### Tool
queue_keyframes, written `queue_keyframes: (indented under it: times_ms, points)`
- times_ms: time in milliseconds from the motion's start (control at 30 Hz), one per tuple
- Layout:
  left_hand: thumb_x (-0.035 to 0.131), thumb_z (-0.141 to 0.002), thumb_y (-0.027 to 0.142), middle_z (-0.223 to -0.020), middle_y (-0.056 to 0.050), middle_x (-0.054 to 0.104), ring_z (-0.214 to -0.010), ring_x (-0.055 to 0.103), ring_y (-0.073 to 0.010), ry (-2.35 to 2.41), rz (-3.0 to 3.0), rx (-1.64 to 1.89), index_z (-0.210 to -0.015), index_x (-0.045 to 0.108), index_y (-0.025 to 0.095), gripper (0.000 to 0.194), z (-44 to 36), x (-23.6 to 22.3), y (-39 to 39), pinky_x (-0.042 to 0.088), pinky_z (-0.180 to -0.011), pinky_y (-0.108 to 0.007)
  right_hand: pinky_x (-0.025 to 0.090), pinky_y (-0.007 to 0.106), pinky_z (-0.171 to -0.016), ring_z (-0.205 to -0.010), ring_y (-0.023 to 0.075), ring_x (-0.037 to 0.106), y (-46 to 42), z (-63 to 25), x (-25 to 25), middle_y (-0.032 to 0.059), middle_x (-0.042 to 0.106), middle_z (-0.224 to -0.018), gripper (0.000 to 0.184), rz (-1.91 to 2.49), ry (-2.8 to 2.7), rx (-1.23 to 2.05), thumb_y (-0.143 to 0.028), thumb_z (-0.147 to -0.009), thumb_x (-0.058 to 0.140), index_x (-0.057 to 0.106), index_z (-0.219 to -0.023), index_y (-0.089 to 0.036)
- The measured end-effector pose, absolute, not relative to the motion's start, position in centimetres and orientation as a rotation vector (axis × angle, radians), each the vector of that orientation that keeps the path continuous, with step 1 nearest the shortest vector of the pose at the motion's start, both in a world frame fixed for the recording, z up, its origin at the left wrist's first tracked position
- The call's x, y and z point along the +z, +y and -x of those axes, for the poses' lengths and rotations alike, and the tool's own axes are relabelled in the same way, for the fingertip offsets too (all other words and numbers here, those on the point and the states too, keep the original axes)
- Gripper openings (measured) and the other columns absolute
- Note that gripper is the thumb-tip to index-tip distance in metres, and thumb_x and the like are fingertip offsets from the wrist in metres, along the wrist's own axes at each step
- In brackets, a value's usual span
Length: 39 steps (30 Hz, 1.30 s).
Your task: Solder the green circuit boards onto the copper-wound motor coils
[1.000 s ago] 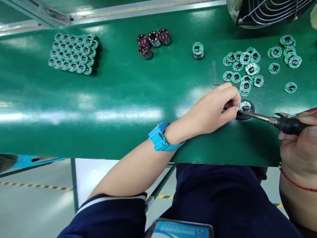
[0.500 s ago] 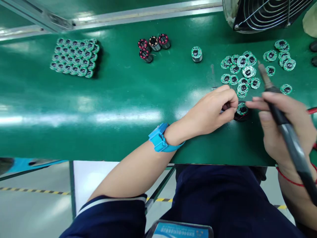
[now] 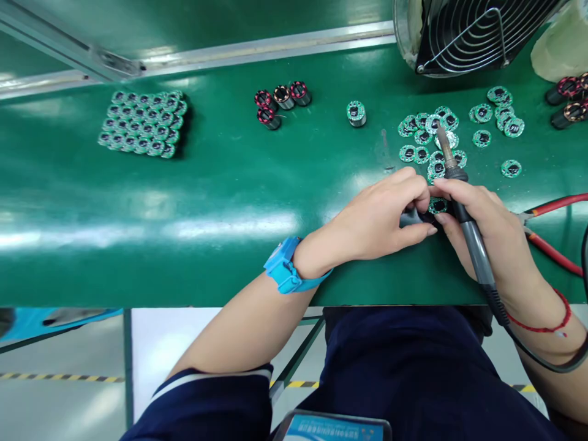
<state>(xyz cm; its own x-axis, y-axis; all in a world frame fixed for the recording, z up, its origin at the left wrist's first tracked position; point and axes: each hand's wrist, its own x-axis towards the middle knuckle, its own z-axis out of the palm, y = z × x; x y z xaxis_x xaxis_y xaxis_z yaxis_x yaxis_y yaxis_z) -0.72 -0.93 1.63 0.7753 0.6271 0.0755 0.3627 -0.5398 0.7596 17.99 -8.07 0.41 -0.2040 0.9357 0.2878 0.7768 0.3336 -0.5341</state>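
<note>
While the left hand (image 3: 374,219) pinches a dark part (image 3: 411,217), the right hand (image 3: 484,214) grips a soldering iron (image 3: 475,251); many round circuit boards (image 3: 511,168) remain loose.

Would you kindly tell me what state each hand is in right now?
Left hand: closed, pinching a small dark component.
Right hand: closed, holding a soldering iron.

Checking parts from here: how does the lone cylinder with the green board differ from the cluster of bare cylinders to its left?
The lone cylinder is capped by a round green circuit board; the bare cylinders show dark tops with red or copper rings. It stands alone; they stand grouped together. Both have silvery sides and stand on end.
</note>
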Motion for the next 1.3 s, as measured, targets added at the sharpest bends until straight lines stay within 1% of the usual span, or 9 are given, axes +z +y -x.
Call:
queue_keyframes:
  times_ms: [67, 133, 267, 467, 733, 833, 1033, 1167, 1300]
  points:
    - [0.06, -0.082, 0.021, -0.085, -0.003, 0.052, -0.08, 0.046, -0.0142, 0.71, -2.225, 0.429, -0.082, 0.05, 0.017, 0.011, 0.6, 1.6, -1.1, 0.04, -0.07, -0.028, 0.05, 0.035, -0.079, -0.093, 0.0195, 0.063, -8.0, -18.0, 0.4, 0.0034, 0.067, -0.109, 0.041, 1.501, -2.049, 0.362, -0.018, -0.09, 0.052, 0.049, -0.13, -0.028]
    - [0.055, -0.085, 0.017, -0.085, -0.003, 0.053, -0.08, 0.047, -0.014, 0.696, -2.243, 0.453, -0.082, 0.052, 0.016, 0.004, 0.5, 1.4, -1.2, 0.04, -0.071, -0.028, 0.05, 0.035, -0.079, -0.094, 0.02, 0.063, -8.0, -18.1, 0.3, 0.004, 0.067, -0.111, 0.043, 1.498, -2.058, 0.355, -0.017, -0.09, 0.051, 0.048, -0.131, -0.029]
    - [0.051, -0.086, 0.011, -0.079, -0.002, 0.052, -0.076, 0.046, -0.0122, 0.677, -2.23, 0.564, -0.079, 0.053, 0.015, 0.008, 0.2, 0.9, -1.3, 0.04, -0.069, -0.026, 0.051, 0.038, -0.082, -0.097, 0.0216, 0.062, -8.0, -18.2, 0.1, 0.0051, 0.066, -0.114, 0.046, 1.475, -2.079, 0.331, -0.018, -0.09, 0.052, 0.044, -0.134, -0.029]
    - [0.053, -0.082, 0.006, -0.073, 0.001, 0.05, -0.07, 0.045, -0.0089, 0.782, -2.138, 0.65, -0.073, 0.052, 0.015, 0.013, 0.0, 0.6, -1.0, 0.038, -0.063, -0.023, 0.052, 0.039, -0.089, -0.105, 0.0222, 0.062, -8.0, -18.2, 0.1, 0.0047, 0.065, -0.12, 0.047, 1.446, -2.052, 0.361, -0.018, -0.09, 0.053, 0.044, -0.135, -0.029]
    - [0.056, -0.083, 0.009, -0.077, 0.001, 0.05, -0.072, 0.048, -0.0083, 0.757, -2.093, 0.664, -0.078, 0.053, 0.016, 0.01, 0.0, 0.7, -1.3, 0.041, -0.064, -0.021, 0.053, 0.036, -0.088, -0.103, 0.0199, 0.064, -7.7, -18.6, 0.1, 0.0024, 0.065, -0.118, 0.047, 1.402, -2.058, 0.379, -0.018, -0.09, 0.053, 0.045, -0.134, -0.032]
    - [0.058, -0.081, 0.007, -0.081, 0.0, 0.051, -0.075, 0.049, -0.0095, 0.765, -2.12, 0.624, -0.082, 0.052, 0.016, 0.011, 0.1, 0.7, -1.3, 0.042, -0.066, -0.022, 0.052, 0.036, -0.087, -0.101, 0.0199, 0.063, -7.6, -18.6, 0.1, 0.0032, 0.065, -0.115, 0.046, 1.404, -2.093, 0.388, -0.018, -0.091, 0.051, 0.044, -0.135, -0.031]
    - [0.057, -0.081, 0.006, -0.08, 0.0, 0.05, -0.078, 0.049, -0.0102, 0.797, -2.107, 0.596, -0.08, 0.053, 0.016, 0.011, 0.1, 0.6, -1.1, 0.042, -0.068, -0.023, 0.051, 0.039, -0.083, -0.094, 0.0221, 0.06, -7.5, -18.3, 0.3, 0.0057, 0.065, -0.109, 0.042, 1.456, -2.142, 0.368, -0.018, -0.091, 0.05, 0.045, -0.132, -0.028]
    - [0.055, -0.082, 0.005, -0.079, 0.0, 0.052, -0.072, 0.049, -0.0082, 0.839, -1.992, 0.629, -0.079, 0.056, 0.015, 0.01, -0.3, 0.5, -1.3, 0.042, -0.065, -0.021, 0.051, 0.04, -0.078, -0.09, 0.0237, 0.058, -7.6, -18.1, 0.3, 0.0072, 0.064, -0.104, 0.037, 1.504, -2.129, 0.301, -0.026, -0.092, 0.052, 0.047, -0.128, -0.026]
    - [0.057, -0.082, 0.007, -0.079, 0.001, 0.053, -0.065, 0.047, -0.0063, 0.888, -1.851, 0.691, -0.078, 0.059, 0.015, 0.008, -0.8, 0.2, -1.4, 0.041, -0.061, -0.02, 0.051, 0.04, -0.079, -0.092, 0.0236, 0.06, -7.7, -18.1, 0.3, 0.0054, 0.065, -0.106, 0.041, 1.499, -2.103, 0.311, -0.025, -0.091, 0.053, 0.045, -0.131, -0.029]
